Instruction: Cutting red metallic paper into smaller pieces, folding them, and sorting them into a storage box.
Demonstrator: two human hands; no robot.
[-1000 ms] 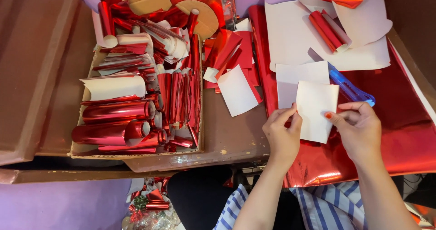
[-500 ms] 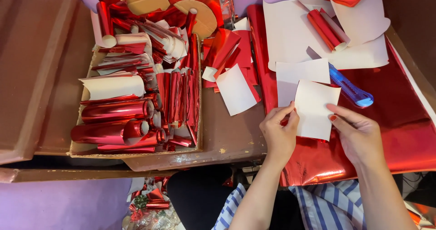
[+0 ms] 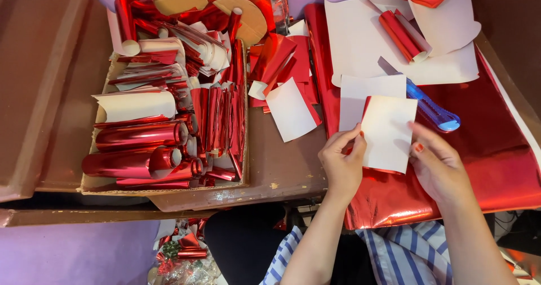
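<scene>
Both hands hold one small rectangular sheet point(image 3: 389, 132), white side up with a thin red foil edge showing at its left and bottom. The left hand point(image 3: 341, 164) pinches its left edge between thumb and curled fingers, while the right hand point(image 3: 437, 167) grips the right edge, fingers mostly closed on the paper. The sheet hovers just above a large sheet of red foil point(image 3: 496, 150) spread over the right of the table, near the person. Judging by how things lie, much cutting and rolling is done: a cardboard box point(image 3: 163, 190) at the left is packed with rolled red foil tubes point(image 3: 141, 134) and folded strips, and loose cut pieces point(image 3: 290, 109) lie in the middle. Another white rectangle point(image 3: 352, 96) lies just behind the held sheet, and larger white-backed sheets point(image 3: 360, 43) with two foil rolls point(image 3: 403, 34) lie at the far right, so material remains uncut. A blue-handled tool point(image 3: 431, 110) rests on the foil just right of the held sheet. The surface is a worn brown wooden table point(image 3: 282, 172); purple flooring point(image 3: 73, 254) and foil scraps point(image 3: 180, 251) show below.
</scene>
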